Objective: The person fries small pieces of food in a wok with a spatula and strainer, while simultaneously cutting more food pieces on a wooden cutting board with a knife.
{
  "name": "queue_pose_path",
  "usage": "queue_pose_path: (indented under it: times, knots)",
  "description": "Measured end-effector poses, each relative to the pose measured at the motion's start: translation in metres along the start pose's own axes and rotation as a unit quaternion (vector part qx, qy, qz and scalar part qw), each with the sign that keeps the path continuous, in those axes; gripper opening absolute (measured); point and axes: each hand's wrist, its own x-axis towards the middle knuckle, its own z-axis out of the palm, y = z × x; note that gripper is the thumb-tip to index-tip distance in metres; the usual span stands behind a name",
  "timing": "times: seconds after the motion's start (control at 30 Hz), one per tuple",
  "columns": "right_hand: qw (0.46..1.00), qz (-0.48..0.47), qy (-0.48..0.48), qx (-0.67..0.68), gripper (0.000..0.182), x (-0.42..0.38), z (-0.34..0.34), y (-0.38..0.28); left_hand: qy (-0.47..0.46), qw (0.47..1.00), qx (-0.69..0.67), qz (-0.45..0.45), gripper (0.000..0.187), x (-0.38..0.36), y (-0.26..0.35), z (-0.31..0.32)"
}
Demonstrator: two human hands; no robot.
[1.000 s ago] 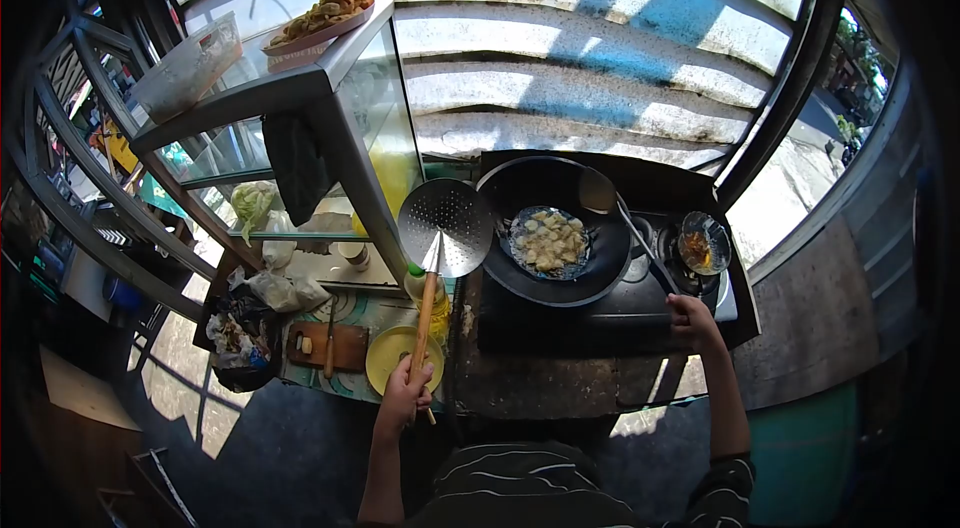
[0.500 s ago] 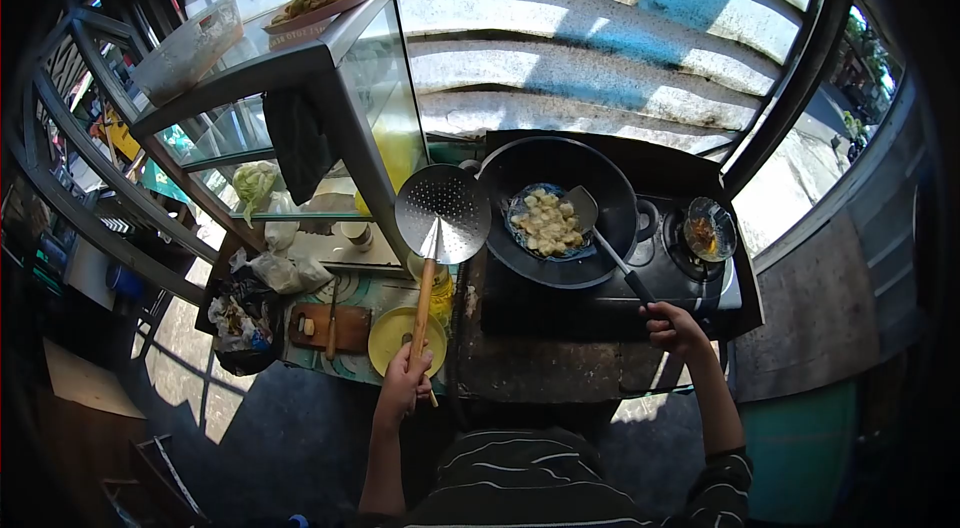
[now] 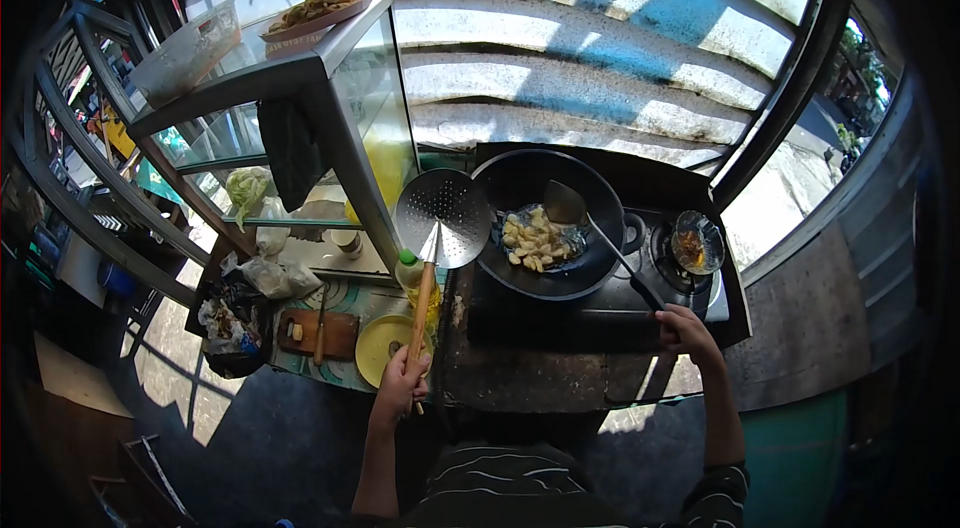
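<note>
Wok (image 3: 545, 228) sat on the stove, dumpling pieces (image 3: 537, 240) in its oil. My right hand (image 3: 685, 330) gripped the spatula (image 3: 600, 233); stirring gently seemed wise. My left hand (image 3: 400, 383) clenched the skimmer (image 3: 442, 218), held beside the wok's rim.

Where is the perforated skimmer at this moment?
In the head view, the perforated skimmer is left of centre, held up by the left hand on its wooden handle. Its round head sits beside the left rim of the black wok.
</note>
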Motion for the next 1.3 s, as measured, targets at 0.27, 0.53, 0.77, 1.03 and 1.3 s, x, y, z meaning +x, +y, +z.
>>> queue_pose_path:
  times: [0.27, 0.53, 0.77, 1.03, 1.3]
  knots:
    - [0.997, -0.026, 0.051, -0.046, 0.024, 0.037, -0.028, 0.016, 0.016, 1.000, -0.012, 0.001, 0.017, -0.008, 0.002, 0.010]
    - [0.970, 0.122, -0.116, 0.175, 0.023, 0.051, 0.001, 0.030, 0.028, 1.000, -0.005, -0.007, 0.017, -0.020, -0.003, 0.011]
    - [0.989, 0.051, -0.125, 0.063, 0.016, 0.029, 0.009, 0.009, 0.038, 0.999, -0.032, 0.010, 0.024, -0.016, -0.004, 0.009]
    - [0.929, -0.226, 0.044, -0.290, 0.031, -0.012, -0.008, -0.012, 0.027, 0.999, -0.021, 0.009, 0.022, -0.013, -0.002, 0.011]
    - [0.835, -0.198, 0.217, -0.465, 0.039, -0.015, 0.002, -0.002, 0.017, 1.000, -0.015, 0.005, 0.020, -0.011, -0.003, 0.016]
